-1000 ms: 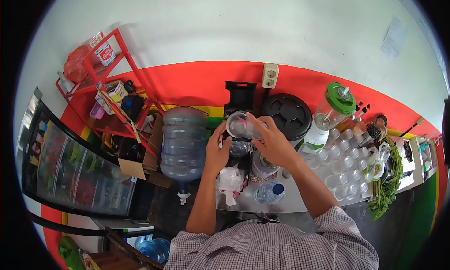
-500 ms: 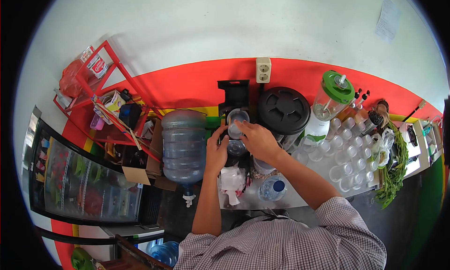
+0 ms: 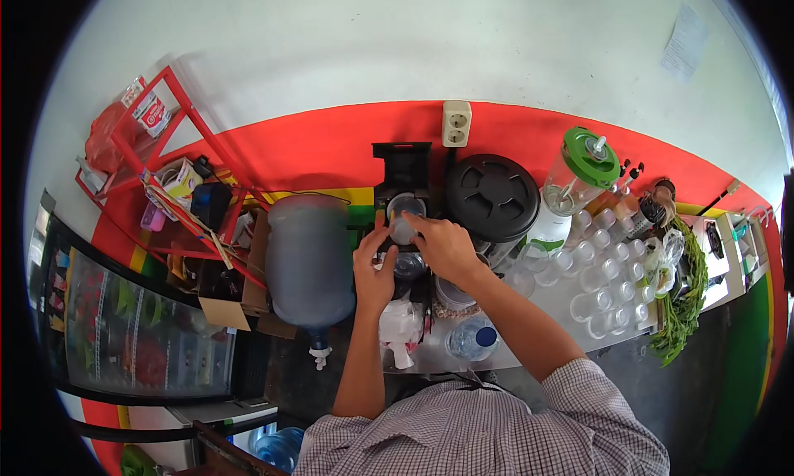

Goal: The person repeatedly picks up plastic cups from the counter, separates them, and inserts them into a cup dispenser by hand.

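A clear plastic cup [image 3: 406,229] stands upright at the black machine [image 3: 402,163], beneath its raised black lid. My left hand [image 3: 374,271] is at the cup's lower left side, thumb and fingers apart. My right hand [image 3: 444,246] reaches over from the right, its fingertips at the cup's rim. Whether either hand grips the cup is hard to make out. Just below the cup is another clear round container [image 3: 408,266], partly hidden between the hands. White plastic packaging [image 3: 401,323] lies nearer my body.
Left stand a big water jug [image 3: 309,261] and a red shelf [image 3: 195,186]. Right are a black-lidded bin [image 3: 492,197], a blender [image 3: 581,172], rows of clear cups [image 3: 608,271] and green stalks [image 3: 686,298]. A blue-capped bottle [image 3: 472,339] is near the table's front edge.
The clear cup, tilted in my hands a second ago, has gone down into the black machine. My right hand has moved down with it. The camera view has shifted slightly.
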{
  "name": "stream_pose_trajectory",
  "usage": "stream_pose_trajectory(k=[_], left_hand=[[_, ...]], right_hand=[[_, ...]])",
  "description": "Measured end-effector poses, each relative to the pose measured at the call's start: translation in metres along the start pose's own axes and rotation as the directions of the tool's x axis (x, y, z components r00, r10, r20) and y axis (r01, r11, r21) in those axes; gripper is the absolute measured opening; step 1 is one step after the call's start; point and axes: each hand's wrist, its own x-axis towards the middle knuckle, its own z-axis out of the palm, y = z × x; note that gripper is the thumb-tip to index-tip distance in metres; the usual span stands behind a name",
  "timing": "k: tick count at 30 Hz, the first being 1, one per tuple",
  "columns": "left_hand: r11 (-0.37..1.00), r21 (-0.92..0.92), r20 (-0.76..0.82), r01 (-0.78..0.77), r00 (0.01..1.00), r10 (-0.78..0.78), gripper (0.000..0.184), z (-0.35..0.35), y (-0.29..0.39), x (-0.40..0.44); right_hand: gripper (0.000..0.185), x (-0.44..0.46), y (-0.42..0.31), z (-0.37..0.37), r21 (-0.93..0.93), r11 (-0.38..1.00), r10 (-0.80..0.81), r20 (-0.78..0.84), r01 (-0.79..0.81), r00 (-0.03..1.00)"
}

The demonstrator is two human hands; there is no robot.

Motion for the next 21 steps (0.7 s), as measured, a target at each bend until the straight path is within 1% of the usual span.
stream_pose_trajectory(k=[2,3,4,5,6,7,9,10,12,13,18,21], left_hand=[[0.988,0.116,0.024,-0.102,0.995,0.100,0.035,0.001,-0.011,0.000],[0.989,0.112,0.030,-0.100,0.995,0.097,0.035,0.001,-0.007,0.000],[0.994,0.093,0.028,-0.060,0.998,0.058,0.033,0.002,-0.003,-0.002],[0.997,0.072,0.029,-0.021,0.999,0.019,0.030,0.002,0.002,-0.002],[0.998,0.063,0.040,-0.017,0.999,0.015,0.030,0.002,0.004,-0.002],[0.997,0.081,0.046,-0.008,0.999,0.004,0.030,0.001,0.006,-0.001],[0.996,0.092,0.066,0.008,0.998,-0.014,0.030,0.001,0.004,-0.002],[0.995,0.104,0.070,-0.009,0.998,0.002,0.030,0.000,0.001,-0.001],[0.994,0.111,0.083,-0.025,0.996,0.016,0.030,0.000,0.000,-0.002],[0.995,0.100,0.083,-0.018,0.997,0.010,0.030,0.000,0.002,-0.002],[0.995,0.100,0.090,-0.015,0.996,0.006,0.031,-0.001,0.004,0.000],[0.990,0.134,0.087,-0.044,0.996,0.033,0.031,-0.001,0.005,0.000]], right_hand=[[0.054,0.001,0.001,0.001,0.002,1.000,0.019,0.021,-0.019,1.000],[0.054,0.002,-0.002,-0.003,0.007,0.999,0.042,0.035,-0.042,0.999],[0.054,0.003,-0.006,-0.008,0.002,0.999,0.051,0.035,-0.052,0.998],[0.053,0.004,-0.008,-0.012,0.001,0.996,0.085,0.069,-0.085,0.994],[0.053,0.005,-0.010,-0.015,-0.003,0.993,0.120,0.103,-0.120,0.987],[0.053,0.004,-0.010,-0.014,-0.011,0.991,0.134,0.104,-0.134,0.985],[0.053,0.000,-0.011,-0.011,0.048,0.987,0.149,0.053,-0.151,0.987],[0.053,-0.001,-0.009,-0.010,0.042,0.985,0.162,0.055,-0.165,0.985],[0.051,-0.002,-0.007,-0.010,0.102,0.986,0.126,0.027,-0.129,0.992],[0.051,-0.003,-0.008,-0.011,0.098,0.986,0.136,0.026,-0.138,0.990],[0.051,-0.001,-0.012,-0.016,0.107,0.979,0.166,0.097,-0.176,0.981],[0.053,-0.002,-0.005,-0.013,0.153,0.977,0.140,0.083,-0.151,0.987]])
